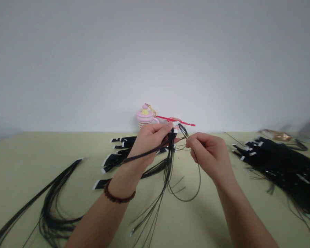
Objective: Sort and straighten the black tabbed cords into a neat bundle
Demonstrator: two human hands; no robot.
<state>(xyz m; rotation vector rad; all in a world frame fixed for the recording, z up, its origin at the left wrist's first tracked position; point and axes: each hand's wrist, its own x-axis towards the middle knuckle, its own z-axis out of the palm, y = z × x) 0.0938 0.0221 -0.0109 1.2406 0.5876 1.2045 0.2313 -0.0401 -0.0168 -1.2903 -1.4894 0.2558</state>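
My left hand pinches the white-tipped end of a bundle of thin black cords above the table. The loose strands hang down and fan out below it. Just to the right, my right hand is closed, thumb against fingertips, on a few of the same cords, which run between the two hands. One cord drops from the right fingers in a wide loop and curves back toward the bundle. Behind and below my left forearm lie several flat black pieces with white ends, partly covered by the arm.
Another bundle of black cords lies curved at the left. At the right is a large pile of black cord bundles with white tips. By the wall stand a pink lidded cup and a red strip. A shiny brown item sits back right.
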